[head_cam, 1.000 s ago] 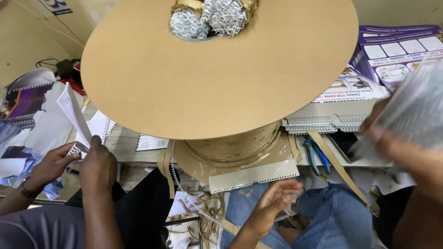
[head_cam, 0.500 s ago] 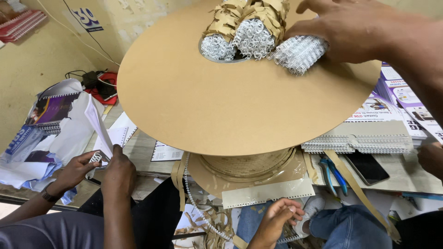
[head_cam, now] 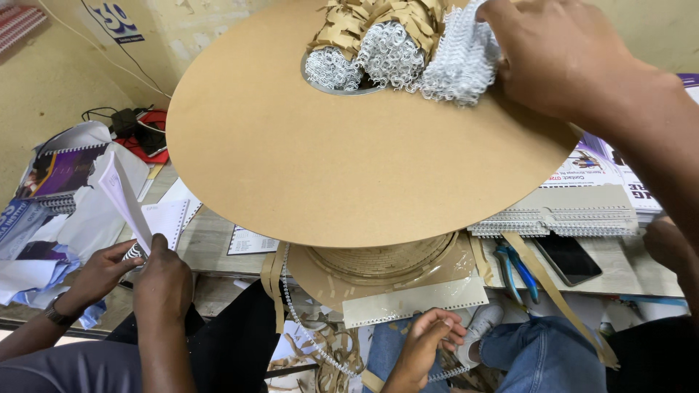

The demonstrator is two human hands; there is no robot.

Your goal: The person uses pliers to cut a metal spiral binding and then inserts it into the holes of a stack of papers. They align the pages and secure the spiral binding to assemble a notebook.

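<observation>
Right hand [head_cam: 564,54] is closed around a white wire coil bundle [head_cam: 459,62] at the centre of the large cardboard spool disc [head_cam: 306,167], beside further paper-wrapped coils [head_cam: 371,36]. Left hand [head_cam: 422,346], fingers loosely curled, holds a thin wire strand [head_cam: 309,338] below the disc (a co-worker's hands [head_cam: 145,276] handle a booklet [head_cam: 120,196] nearby).

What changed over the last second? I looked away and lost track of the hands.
The right hand came in from the right and up onto the brown cardboard disc, closing on a white wire coil bundle. The left hand stayed low by the knees. A co-worker's hands kept holding the booklet.
</observation>
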